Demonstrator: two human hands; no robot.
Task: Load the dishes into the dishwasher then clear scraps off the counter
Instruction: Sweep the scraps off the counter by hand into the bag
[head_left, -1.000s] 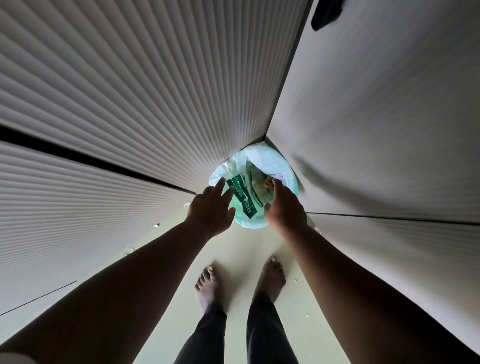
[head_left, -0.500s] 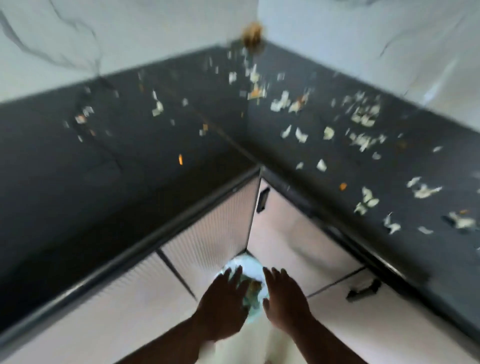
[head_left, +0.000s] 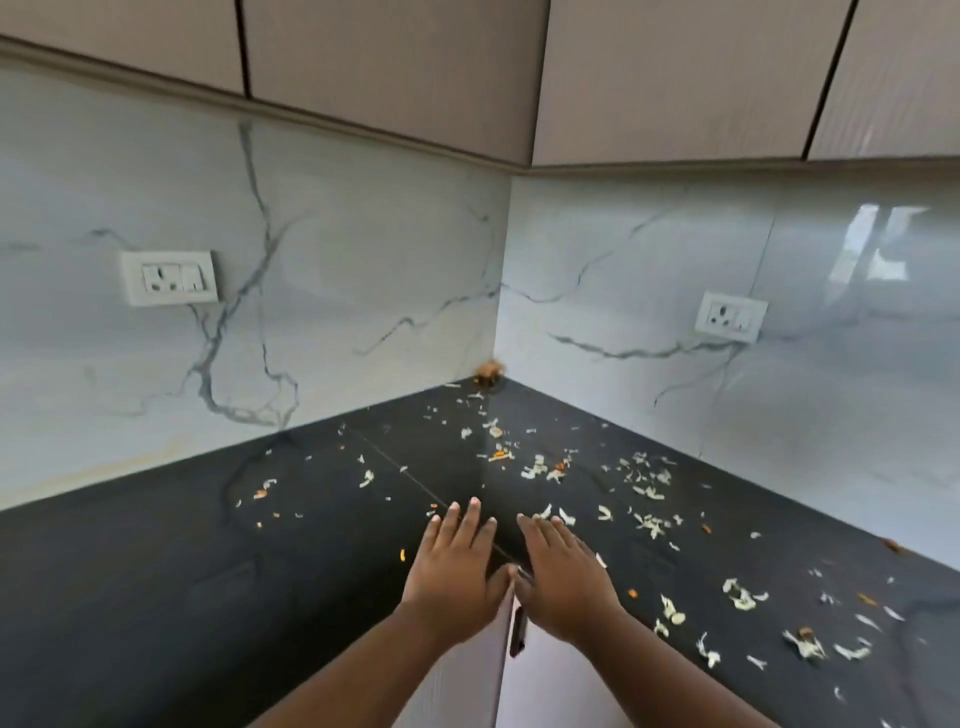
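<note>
A black L-shaped counter (head_left: 156, 561) fills the corner. White and orange vegetable scraps (head_left: 644, 483) lie scattered over it, mostly in the middle and along the right arm. A brown clump of scraps (head_left: 489, 370) sits in the far corner against the wall. My left hand (head_left: 457, 566) and my right hand (head_left: 563, 571) reach side by side over the counter's inner corner. Both are palm down with straight fingers and hold nothing. A few scraps (head_left: 563, 515) lie just past my right fingertips.
Marble-look wall panels rise behind the counter, with a socket plate (head_left: 169, 278) on the left wall and another socket plate (head_left: 730, 317) on the right. Upper cabinets (head_left: 395, 62) hang overhead. Below my wrists the lower cabinet doors (head_left: 462, 675) meet at the corner.
The view swung up from the bin bag on the floor to the counter top. Both hands rose from over the bag to counter height, still spread and holding nothing.
</note>
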